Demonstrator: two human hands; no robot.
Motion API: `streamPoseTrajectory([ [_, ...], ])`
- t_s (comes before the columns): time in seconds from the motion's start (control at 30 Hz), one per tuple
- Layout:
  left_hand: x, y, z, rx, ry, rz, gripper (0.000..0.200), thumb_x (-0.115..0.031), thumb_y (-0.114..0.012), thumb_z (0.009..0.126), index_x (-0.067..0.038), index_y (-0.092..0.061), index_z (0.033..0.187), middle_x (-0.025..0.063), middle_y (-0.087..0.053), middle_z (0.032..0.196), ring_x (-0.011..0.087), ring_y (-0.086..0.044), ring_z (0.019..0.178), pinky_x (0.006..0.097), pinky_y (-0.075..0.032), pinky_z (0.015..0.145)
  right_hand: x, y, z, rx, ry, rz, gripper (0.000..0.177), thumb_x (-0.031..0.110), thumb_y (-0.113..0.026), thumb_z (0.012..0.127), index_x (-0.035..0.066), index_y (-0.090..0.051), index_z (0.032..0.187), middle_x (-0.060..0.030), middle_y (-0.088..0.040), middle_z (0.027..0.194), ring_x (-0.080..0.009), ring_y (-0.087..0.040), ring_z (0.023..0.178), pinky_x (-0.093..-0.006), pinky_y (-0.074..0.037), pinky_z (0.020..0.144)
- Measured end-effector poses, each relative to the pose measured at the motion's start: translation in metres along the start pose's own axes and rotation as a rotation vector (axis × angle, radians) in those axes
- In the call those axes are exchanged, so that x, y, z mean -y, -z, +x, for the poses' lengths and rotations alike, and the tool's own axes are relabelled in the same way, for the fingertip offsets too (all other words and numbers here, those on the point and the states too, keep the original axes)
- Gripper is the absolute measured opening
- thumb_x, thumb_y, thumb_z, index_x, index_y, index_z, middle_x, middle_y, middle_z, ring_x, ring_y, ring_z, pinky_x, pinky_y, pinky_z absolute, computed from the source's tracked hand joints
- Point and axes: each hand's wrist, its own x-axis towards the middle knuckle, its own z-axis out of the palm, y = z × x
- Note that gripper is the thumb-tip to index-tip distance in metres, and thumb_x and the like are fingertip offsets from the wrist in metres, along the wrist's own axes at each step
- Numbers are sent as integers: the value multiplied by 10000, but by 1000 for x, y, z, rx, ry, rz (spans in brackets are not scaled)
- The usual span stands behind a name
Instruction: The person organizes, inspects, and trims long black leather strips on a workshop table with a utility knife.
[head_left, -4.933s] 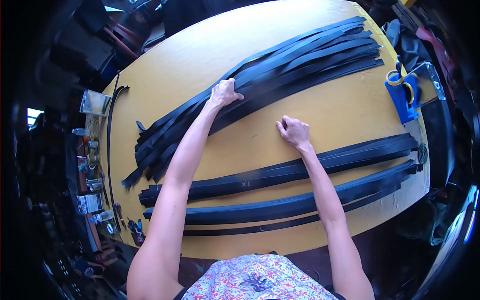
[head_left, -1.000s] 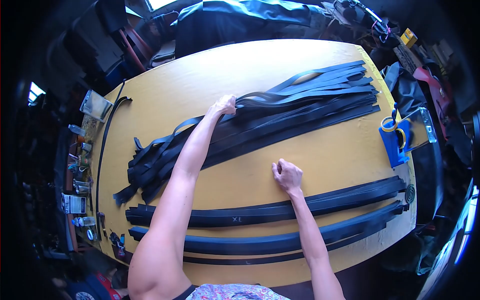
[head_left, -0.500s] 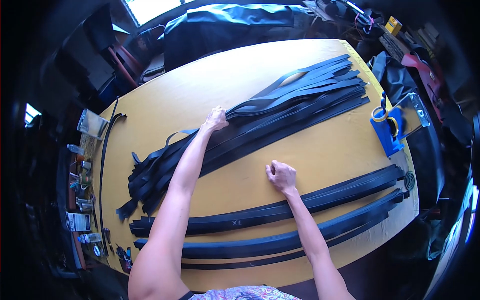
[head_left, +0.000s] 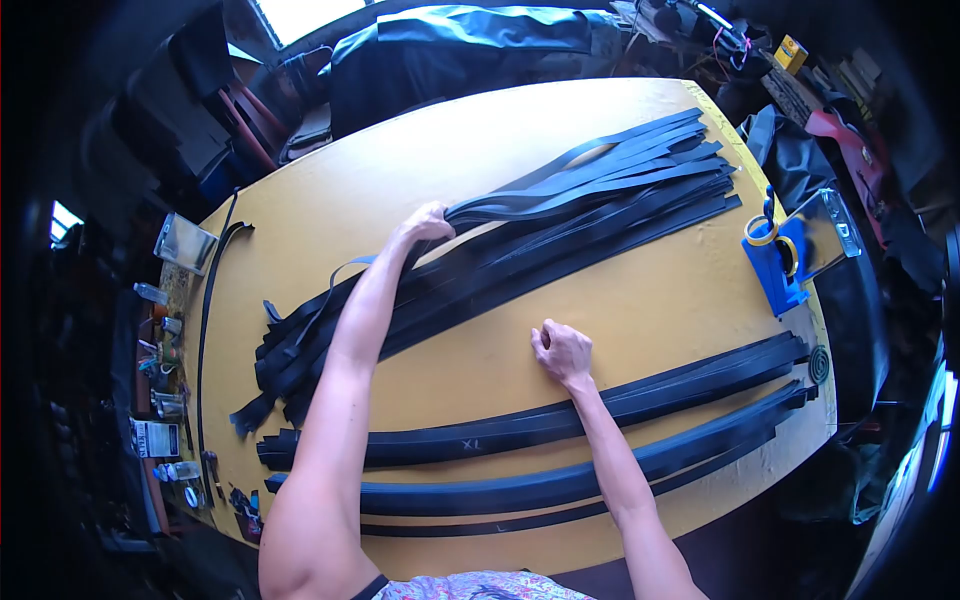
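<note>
Across the yellow tabletop [head_left: 520,335] lies a slanting pile of long black strips [head_left: 560,215], flat and leather-like. My left hand [head_left: 428,222] is closed around several strips at the pile's upper edge, lifting them so that they bow. The strips' far ends fan out toward the right edge of the table. My right hand [head_left: 562,353] rests as a fist on the tabletop below the pile, with nothing showing from it. Just under it runs a bundle of black strips marked "XL" [head_left: 520,430]. Nearer my body lie another black bundle [head_left: 500,492] and a thin strip marked "L" [head_left: 440,530].
A blue holder [head_left: 772,270] with yellow-handled scissors [head_left: 762,232] stands at the right edge, beside a clear container [head_left: 825,225]. A coiled strip [head_left: 819,365] lies below. At the left are a long narrow strip [head_left: 208,310], a clear box [head_left: 184,243] and small bottles [head_left: 180,471].
My left hand has moved slightly left and up, raising the gripped strips into a thicker, higher bow. My right hand has stayed in place.
</note>
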Motion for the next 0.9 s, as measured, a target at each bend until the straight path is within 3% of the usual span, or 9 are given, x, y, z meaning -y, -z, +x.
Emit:
streamPoseTrajectory([
  [0.07,-5,18,-4,-7,-35,-66,499,-248,-740,647,-2,-678,1077,179,-700,999,275,-662,944,366,-511,849,2,-1,0,-27,12,-7,250,272,-632,842,96,-557,680,-90,-617,616,-280,-638,613,-401,-498,594],
  [0.23,-36,65,-14,-9,-27,100,563,-346,-807,621,21,-679,1029,165,-683,896,272,-638,850,371,-490,796,-3,-8,0,-81,42,9,281,292,-630,845,97,-539,664,-93,-597,597,-285,-620,583,-409,-478,565],
  [0.3,-50,84,-18,-49,-45,164,507,-339,-815,608,18,-699,948,151,-679,819,252,-639,789,372,-496,744,-4,-8,-1,-85,50,4,283,295,-629,845,96,-540,665,-94,-597,598,-286,-620,585,-410,-479,566],
  [0.37,-65,109,-28,-81,-93,121,363,-251,-801,658,21,-698,875,96,-660,695,193,-628,628,334,-493,618,-6,-9,-1,-61,39,-17,285,301,-630,843,92,-543,670,-95,-603,607,-289,-622,590,-410,-480,570],
  [0.47,-100,164,-68,-152,-127,102,236,-190,-788,696,7,-703,794,54,-666,661,143,-630,576,294,-492,576,-9,-12,-1,-83,57,2,281,300,-627,843,88,-547,676,-95,-609,615,-296,-623,600,-411,-482,577],
  [0.63,-132,256,-136,-363,-306,-2,223,-188,-787,714,-16,-701,826,40,-666,677,110,-617,628,270,-464,615,-16,2,6,78,-8,120,283,331,-627,867,67,-625,766,-115,-657,687,-257,-643,616,-367,-499,602],
  [0.77,-158,321,-198,-621,-379,20,339,-392,-762,752,-61,-705,807,12,-658,703,97,-576,682,267,-423,702,-33,23,18,187,-116,445,266,286,-638,892,24,-680,879,-90,-687,732,-148,-638,622,-291,-503,597],
  [0.83,-164,358,-215,-749,-390,2,436,-476,-779,695,-52,-704,762,44,-672,719,137,-589,631,276,-446,664,-24,51,22,158,-80,423,249,259,-638,893,14,-680,886,-75,-683,726,-128,-629,622,-280,-501,589],
  [0.9,-180,387,-244,-867,-328,-41,430,-434,-783,747,-48,-690,914,27,-676,737,116,-630,668,242,-481,706,-5,87,26,130,-57,414,241,243,-644,894,5,-683,887,-64,-681,723,-110,-619,618,-271,-499,583],
])
